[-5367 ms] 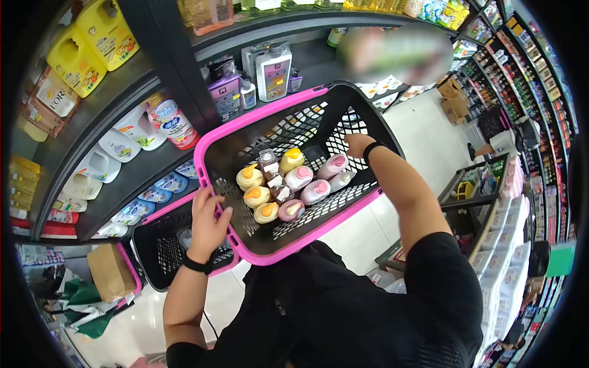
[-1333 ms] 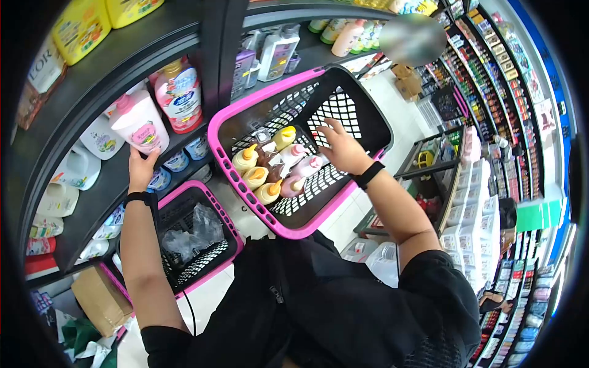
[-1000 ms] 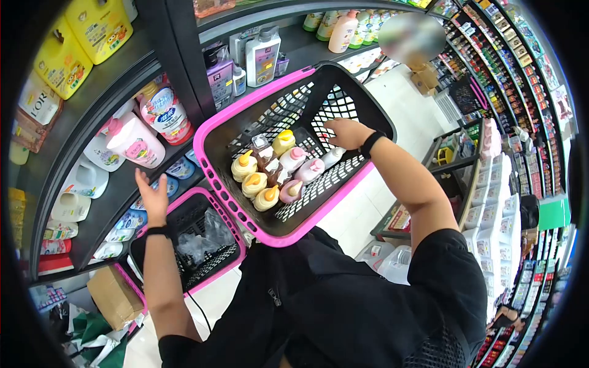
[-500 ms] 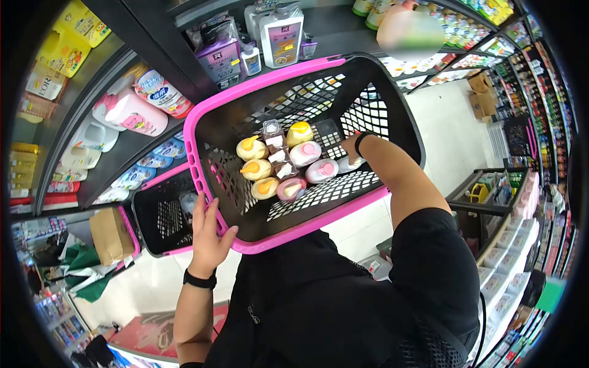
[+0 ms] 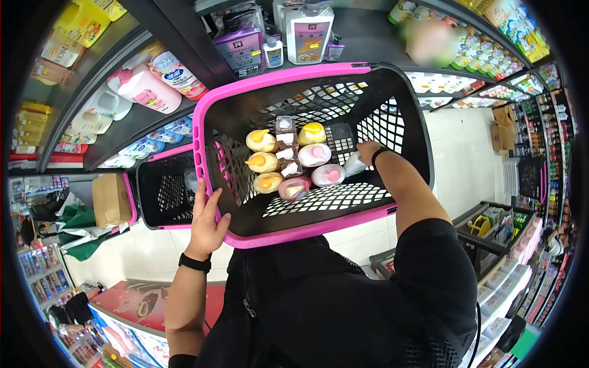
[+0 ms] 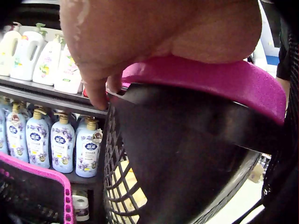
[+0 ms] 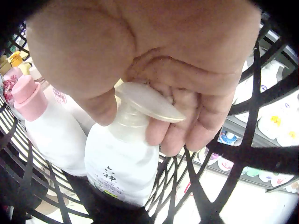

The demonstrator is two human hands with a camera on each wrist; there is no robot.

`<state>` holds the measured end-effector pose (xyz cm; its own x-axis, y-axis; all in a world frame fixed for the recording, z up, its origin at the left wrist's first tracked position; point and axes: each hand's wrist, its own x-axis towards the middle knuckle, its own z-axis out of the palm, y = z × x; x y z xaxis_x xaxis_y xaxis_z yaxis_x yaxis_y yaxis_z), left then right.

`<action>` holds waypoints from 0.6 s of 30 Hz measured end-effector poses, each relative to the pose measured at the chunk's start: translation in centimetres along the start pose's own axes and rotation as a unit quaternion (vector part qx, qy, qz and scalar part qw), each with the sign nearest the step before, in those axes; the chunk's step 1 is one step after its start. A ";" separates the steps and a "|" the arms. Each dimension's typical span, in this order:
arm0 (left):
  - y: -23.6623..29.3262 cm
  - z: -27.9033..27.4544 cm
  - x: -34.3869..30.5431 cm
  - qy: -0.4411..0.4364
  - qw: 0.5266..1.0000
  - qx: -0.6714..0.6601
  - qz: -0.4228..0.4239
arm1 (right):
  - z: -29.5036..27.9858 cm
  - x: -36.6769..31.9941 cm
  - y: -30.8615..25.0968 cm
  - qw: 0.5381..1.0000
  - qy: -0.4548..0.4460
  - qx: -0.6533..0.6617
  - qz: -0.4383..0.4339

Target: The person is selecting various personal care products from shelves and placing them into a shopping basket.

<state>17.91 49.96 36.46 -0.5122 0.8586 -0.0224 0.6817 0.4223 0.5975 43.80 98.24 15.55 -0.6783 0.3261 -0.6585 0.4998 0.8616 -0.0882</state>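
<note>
My right hand (image 5: 370, 154) reaches into a black shopping basket with a pink rim (image 5: 294, 234). Its thumb and fingers hold the pump top of a white pump bottle (image 7: 121, 161) in the right wrist view. Beside this bottle stand pink-pump bottles (image 5: 315, 155), one of them also close by in the right wrist view. Cream bottles with yellow pumps (image 5: 262, 141) and a row of brown containers with clear tops (image 5: 286, 142) fill the basket's left half. At the basket's left front corner my left hand (image 5: 208, 227) rests on the rim, fingers extended and thumb spread.
Shelves with a pink-and-white bottle (image 5: 147, 92) and purple-labelled toiletries (image 5: 307, 40) stand behind the basket. A second black basket (image 5: 165, 193) is at the left, near a cardboard box (image 5: 111, 199). White boxed goods (image 5: 503, 276) line a display on the right.
My left hand has left the pink-and-white bottle on the shelf and come back to the basket rim. The right hand has lowered onto the white pump bottle. The view has swung round.
</note>
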 end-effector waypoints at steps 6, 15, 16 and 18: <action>0.1 -0.1 -0.2 0.005 1.000 -0.001 -0.003 | -0.4 -0.4 -1.2 0.999 0.002 -0.009 -0.038; 1.0 -1.8 0.1 -0.005 0.988 0.149 0.023 | -9.8 -7.8 -4.4 0.986 0.092 -0.082 -0.112; 1.4 -2.3 0.1 -0.011 0.986 0.162 0.024 | -12.5 -10.0 -6.0 0.984 0.104 -0.086 -0.120; 1.7 -3.2 0.7 -0.004 0.990 0.135 0.050 | -17.0 -13.7 -9.1 0.980 0.132 -0.087 -0.123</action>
<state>17.03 50.33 39.98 -0.4323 0.9015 0.0194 0.8439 0.3969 0.3609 39.34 92.51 38.12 -0.8937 0.1706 -0.4150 0.2207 0.9724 -0.0756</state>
